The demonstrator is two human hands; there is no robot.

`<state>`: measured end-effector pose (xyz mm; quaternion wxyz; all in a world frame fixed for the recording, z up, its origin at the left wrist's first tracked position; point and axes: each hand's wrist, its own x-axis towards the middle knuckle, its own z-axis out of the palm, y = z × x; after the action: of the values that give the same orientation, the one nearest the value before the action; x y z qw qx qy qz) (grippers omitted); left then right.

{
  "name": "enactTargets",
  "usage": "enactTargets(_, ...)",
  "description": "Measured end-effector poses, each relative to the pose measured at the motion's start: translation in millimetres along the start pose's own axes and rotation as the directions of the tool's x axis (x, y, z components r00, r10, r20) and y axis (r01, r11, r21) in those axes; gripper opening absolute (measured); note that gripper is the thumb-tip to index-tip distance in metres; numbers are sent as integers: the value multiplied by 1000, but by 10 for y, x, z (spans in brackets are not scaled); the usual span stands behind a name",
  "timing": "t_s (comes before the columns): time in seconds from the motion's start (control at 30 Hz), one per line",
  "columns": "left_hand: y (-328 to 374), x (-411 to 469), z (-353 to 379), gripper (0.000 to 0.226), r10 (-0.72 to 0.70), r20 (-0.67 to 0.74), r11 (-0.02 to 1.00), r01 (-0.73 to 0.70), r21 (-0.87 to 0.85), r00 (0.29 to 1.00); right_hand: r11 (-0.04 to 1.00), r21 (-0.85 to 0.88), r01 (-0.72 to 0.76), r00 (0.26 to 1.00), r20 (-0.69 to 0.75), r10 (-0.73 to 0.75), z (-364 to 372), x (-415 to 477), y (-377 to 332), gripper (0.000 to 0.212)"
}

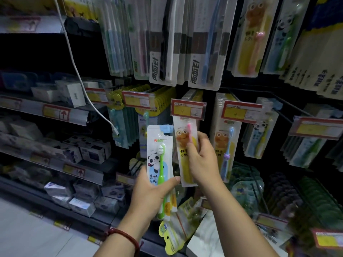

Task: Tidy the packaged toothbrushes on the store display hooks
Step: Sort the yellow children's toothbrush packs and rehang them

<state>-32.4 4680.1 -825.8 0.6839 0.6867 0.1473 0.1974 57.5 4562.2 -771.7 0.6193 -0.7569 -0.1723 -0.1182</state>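
Observation:
My left hand (151,190) grips a small stack of packaged toothbrushes; the front one is a panda pack with a green brush (160,156), held upright in front of the display. My right hand (201,160) holds a yellow frog pack with a pink brush (182,145), which hangs just below a red and yellow price tag (188,109). Whether that pack's hole sits on the hook is hidden by the tag. A matching frog pack with a blue brush (225,145) hangs on the neighbouring hook to the right.
Rows of packaged toothbrushes hang above (167,43) and to the right (263,134) on black hooks with price tags. Shelves with small boxes (74,153) fill the left. A white cable (78,75) dangles in front of them. More packs (178,229) hang below my hands.

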Motion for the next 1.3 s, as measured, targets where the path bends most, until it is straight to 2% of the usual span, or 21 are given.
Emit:
enactTargets(0.13, -7, 15, -3, 67, 5, -4, 1000, -5, 27, 1000, 999, -13, -41, 999, -32, 41, -37, -19, 40, 7)
enactTargets(0.23, -4, 10, 3, 59, 18, -20, 999, -17, 39, 1000, 995, -48, -87, 996, -35, 85, -63, -50, 71, 10)
enactTargets(0.5, 33, -58, 28, 60, 19, -40, 997, -16, 78, 999, 953, -278, -116, 990, 44, 134, -159, -277, 108, 59)
enactTargets(0.63, 39, -185, 27, 77, 7, -2, 986, -6, 166, 1000, 987, -144, -73, 992, 95, 87, -187, -493, -12, 44)
enactTargets(0.7, 25, -283, 35, 70, 9, 17, 975, -13, 220, 1000, 990, -106, -96, 975, 192, 115, -206, -612, -43, 47)
enactTargets(0.83, 12, -458, 113, 58, 58, 20, 951, -62, 302, 998, 979, -186, -89, 940, 308, 144, -267, -770, -2, 40)
enactTargets(0.97, 46, -613, 276, 58, 54, 171, 956, -100, 274, 984, 981, -121, -152, 932, 313, 182, -458, -816, -10, 36)
enactTargets(1.13, 151, -737, 527, 59, 39, 382, 976, -117, 184, 923, 956, -48, -289, 911, 295, 290, -889, -848, 44, 29)
enactTargets(1.3, 197, -839, 865, 64, 91, 476, 983, -157, 100, 875, 934, 35, -355, 892, 313, 327, -1497, -810, -31, 27)
